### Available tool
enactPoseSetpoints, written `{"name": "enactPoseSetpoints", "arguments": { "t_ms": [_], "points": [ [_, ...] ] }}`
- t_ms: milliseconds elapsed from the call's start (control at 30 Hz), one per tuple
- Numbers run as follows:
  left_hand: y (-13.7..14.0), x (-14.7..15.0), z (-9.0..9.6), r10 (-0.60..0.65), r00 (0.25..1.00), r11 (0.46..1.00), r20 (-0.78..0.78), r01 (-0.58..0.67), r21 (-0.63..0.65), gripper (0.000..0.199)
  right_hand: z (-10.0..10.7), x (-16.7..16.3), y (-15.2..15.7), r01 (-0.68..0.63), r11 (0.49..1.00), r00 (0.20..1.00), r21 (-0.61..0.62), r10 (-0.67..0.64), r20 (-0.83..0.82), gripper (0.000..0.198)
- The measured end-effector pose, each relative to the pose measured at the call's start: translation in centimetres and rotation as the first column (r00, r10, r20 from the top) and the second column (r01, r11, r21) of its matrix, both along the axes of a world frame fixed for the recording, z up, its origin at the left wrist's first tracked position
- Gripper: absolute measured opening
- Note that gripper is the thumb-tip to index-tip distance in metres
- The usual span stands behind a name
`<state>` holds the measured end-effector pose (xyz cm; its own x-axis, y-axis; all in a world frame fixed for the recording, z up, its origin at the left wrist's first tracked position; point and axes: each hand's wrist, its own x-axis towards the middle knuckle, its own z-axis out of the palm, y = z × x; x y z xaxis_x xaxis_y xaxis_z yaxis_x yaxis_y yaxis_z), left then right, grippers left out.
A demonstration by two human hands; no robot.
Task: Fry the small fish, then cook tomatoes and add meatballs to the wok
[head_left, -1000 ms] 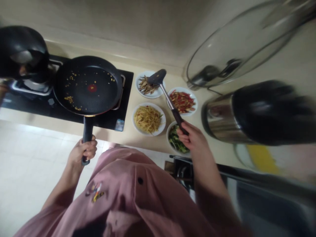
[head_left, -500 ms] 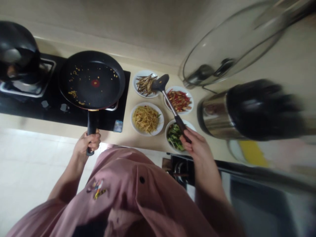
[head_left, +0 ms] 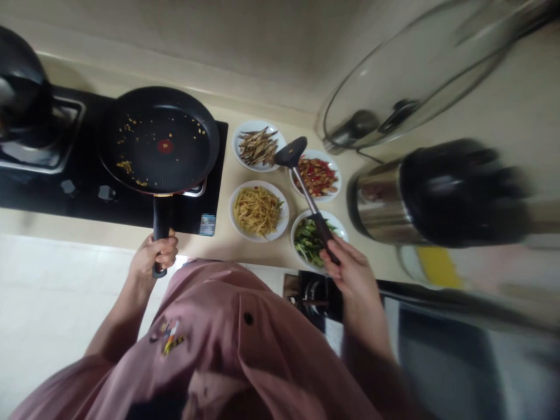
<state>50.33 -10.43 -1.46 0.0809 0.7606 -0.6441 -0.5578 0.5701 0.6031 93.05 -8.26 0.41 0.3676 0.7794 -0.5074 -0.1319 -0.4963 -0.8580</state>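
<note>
My left hand (head_left: 155, 255) is wrapped round the black handle of a frying pan (head_left: 153, 125), which sits over the right burner. Small yellow food bits are scattered on the pan's dark surface, around a red centre spot. In my right hand (head_left: 347, 262) is a spatula (head_left: 310, 192) with a black head and a metal shaft. Its head hovers between a plate of browned strips (head_left: 259, 147) and a plate of red peppers with brown pieces (head_left: 317, 177). Beneath the spatula's handle sits a dish of green vegetables (head_left: 308, 240). Left of that stands a plate of yellowish shreds (head_left: 258, 211).
A black pot (head_left: 20, 81) stands on the left burner of the stove (head_left: 87, 201). On the right are a glass lid (head_left: 371, 93), a steel and black appliance (head_left: 420, 195), and a sink (head_left: 446, 344). Below the counter edge, an open drawer (head_left: 317, 297) shows.
The view has shifted slightly, so the stove and pan appear a little further left. The spatula head has moved slightly right, away from the browned strips. Both hands keep their grips.
</note>
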Motion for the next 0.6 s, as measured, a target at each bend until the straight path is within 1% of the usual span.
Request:
{"name": "enactPoseSetpoints", "arguments": {
  "t_ms": [100, 233, 300, 400, 500, 600],
  "points": [
    [0.0, 0.1, 0.2, 0.009, 1.000, 1.000, 0.010, -0.009, -0.011, 0.034, 0.3, -0.3, -0.3, 0.031, 0.998, 0.999, -0.050, -0.030, 0.014, 0.081],
    [0.1, 0.1, 0.4, 0.026, 0.999, 0.999, 0.031, -0.025, -0.023, 0.031, 0.1, -1.7, 0.7, 0.030, 0.997, 1.000, -0.073, -0.031, -0.003, 0.086],
    [0.1, 0.1, 0.5, 0.026, 0.999, 0.999, 0.035, -0.025, -0.032, 0.030, 0.3, -2.0, 0.9, 0.049, 0.997, 0.999, -0.054, -0.048, 0.023, 0.085],
    [0.2, 0.1, 0.5, 0.019, 0.999, 0.999, 0.037, -0.018, -0.043, 0.031, 0.7, -1.7, 1.3, 0.055, 0.998, 0.997, 0.013, -0.055, 0.047, 0.080],
    [0.3, 0.1, 0.6, 0.027, 0.999, 0.999, 0.026, -0.025, -0.045, 0.032, 0.7, -2.1, 3.3, -0.016, 0.997, 1.000, 0.071, 0.017, -0.004, 0.069],
    [0.4, 0.2, 0.8, 0.019, 1.000, 0.999, 0.014, -0.018, -0.048, 0.035, 0.0, -3.6, 6.7, -0.078, 0.992, 0.991, 0.101, 0.088, -0.099, 0.059]
  ]
}}
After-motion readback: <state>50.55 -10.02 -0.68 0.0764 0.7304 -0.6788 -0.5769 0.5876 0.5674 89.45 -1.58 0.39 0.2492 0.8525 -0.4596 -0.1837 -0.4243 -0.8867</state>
